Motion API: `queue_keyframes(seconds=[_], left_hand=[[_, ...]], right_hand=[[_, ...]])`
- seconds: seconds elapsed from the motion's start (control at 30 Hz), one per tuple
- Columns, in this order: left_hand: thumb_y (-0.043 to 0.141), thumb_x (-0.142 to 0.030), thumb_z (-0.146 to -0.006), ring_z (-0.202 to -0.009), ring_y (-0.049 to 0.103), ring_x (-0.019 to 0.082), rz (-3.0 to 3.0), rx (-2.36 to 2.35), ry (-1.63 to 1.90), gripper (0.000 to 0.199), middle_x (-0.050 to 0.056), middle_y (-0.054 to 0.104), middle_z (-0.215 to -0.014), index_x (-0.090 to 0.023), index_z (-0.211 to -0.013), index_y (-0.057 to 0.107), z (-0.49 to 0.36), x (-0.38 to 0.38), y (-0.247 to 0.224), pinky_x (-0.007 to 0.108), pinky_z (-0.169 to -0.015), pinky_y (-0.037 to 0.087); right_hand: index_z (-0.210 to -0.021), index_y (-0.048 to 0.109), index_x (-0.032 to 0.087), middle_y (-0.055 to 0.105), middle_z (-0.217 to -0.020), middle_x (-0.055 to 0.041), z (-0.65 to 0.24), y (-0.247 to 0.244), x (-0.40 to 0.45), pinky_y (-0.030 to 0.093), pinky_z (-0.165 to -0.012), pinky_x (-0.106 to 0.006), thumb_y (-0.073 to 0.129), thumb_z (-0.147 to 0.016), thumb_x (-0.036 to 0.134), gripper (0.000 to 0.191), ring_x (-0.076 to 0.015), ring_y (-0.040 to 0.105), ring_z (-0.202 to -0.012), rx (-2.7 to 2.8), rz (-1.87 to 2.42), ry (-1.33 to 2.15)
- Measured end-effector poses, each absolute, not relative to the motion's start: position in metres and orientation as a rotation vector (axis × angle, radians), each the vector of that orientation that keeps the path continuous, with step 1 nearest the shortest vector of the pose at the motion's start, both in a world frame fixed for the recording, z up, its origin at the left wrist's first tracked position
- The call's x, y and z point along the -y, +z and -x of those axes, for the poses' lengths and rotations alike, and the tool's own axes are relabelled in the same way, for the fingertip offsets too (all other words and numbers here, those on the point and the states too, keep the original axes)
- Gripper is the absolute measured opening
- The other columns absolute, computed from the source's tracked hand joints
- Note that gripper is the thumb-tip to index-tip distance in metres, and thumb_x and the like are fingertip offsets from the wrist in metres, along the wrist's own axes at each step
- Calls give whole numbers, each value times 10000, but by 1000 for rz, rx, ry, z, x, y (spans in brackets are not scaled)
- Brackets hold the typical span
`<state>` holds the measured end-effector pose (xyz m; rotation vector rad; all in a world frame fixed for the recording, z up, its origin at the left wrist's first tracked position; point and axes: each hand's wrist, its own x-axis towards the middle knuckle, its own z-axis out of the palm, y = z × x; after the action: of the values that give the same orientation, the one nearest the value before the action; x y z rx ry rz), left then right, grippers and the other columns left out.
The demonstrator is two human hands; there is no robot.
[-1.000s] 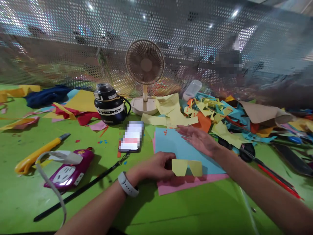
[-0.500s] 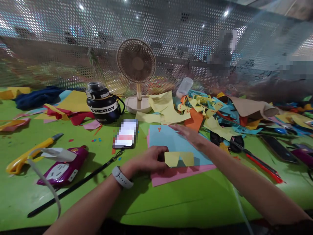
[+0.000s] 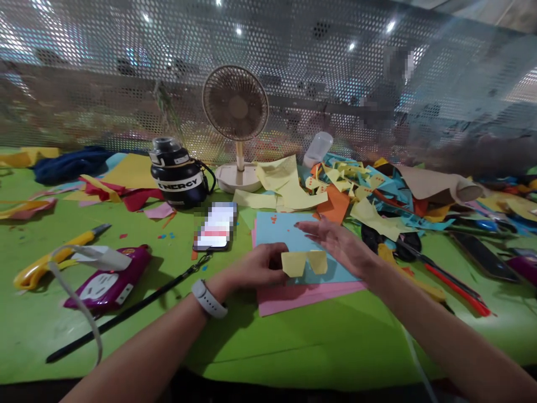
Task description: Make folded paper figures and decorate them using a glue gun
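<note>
My left hand (image 3: 268,264) pinches the left end of a small yellow paper cutout (image 3: 294,266) that has a notch in its lower edge, like a pair of glasses. It is held just above a stack of paper, a blue sheet (image 3: 281,229) over a pink sheet (image 3: 289,299). Over the right part of the blue sheet is my right hand (image 3: 342,243), fingers stretched out and holding nothing. Small orange bits (image 3: 274,219) lie near the blue sheet's top left. A white watch (image 3: 208,299) is on my left wrist.
Left of the paper lie a phone (image 3: 216,226), a purple power strip (image 3: 111,280) and a yellow cutter (image 3: 62,260). A black bottle (image 3: 178,182) and a fan (image 3: 236,106) stand behind. Paper scraps (image 3: 361,184) pile at the back right, near a red-handled tool (image 3: 457,288).
My right hand has drawn back toward me from the blue sheet's far edge, its palm turning. The yellow cutout has tilted slightly in my left hand.
</note>
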<state>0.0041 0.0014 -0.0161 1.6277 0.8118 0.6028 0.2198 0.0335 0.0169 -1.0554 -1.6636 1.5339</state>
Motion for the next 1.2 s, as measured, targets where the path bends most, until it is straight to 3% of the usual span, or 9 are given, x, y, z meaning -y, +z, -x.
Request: queue_keyframes(seconds=[0.23, 0.53, 0.97, 1.2], left_hand=[[596, -169, -716, -568, 529, 108, -1569, -797, 603, 164, -38, 561, -632, -172, -819, 468, -8, 1, -12, 227, -511, 368], [589, -154, -691, -496, 369, 84, -1629, -827, 582, 401, -91, 412, -557, -139, -1090, 565, -8, -2, -12, 221, -458, 273], [561, -103, -629, -530, 365, 85, -1619, -810, 640, 181, -89, 397, -583, -183, -779, 498, -10, -2, -14, 234, -490, 271], [581, -99, -650, -526, 344, 79, -1605, -746, 657, 174, -89, 392, -592, -180, -789, 512, -9, -3, -16, 224, -474, 267]], right_hand=[[-1336, 518, 328, 391, -1494, -2, -228, 24, 1, 177, -1152, -503, 293, -958, 554, 494, -239, 288, -1396, 2126, 938, 1143], [-1404, 413, 374, 285, -1543, 15, -229, 13, 6, 194, -1133, -541, 252, -953, 575, 520, -266, 213, -1418, 2316, 927, 1124], [-1439, 289, 419, 279, -1544, 30, -224, 5, 10, 210, -1126, -565, 279, -933, 604, 539, -274, 191, -1424, 2499, 901, 884], [-1439, 294, 419, 287, -1541, 31, -224, 9, 12, 227, -1124, -558, 289, -938, 587, 529, -274, 222, -1412, 2514, 922, 882]])
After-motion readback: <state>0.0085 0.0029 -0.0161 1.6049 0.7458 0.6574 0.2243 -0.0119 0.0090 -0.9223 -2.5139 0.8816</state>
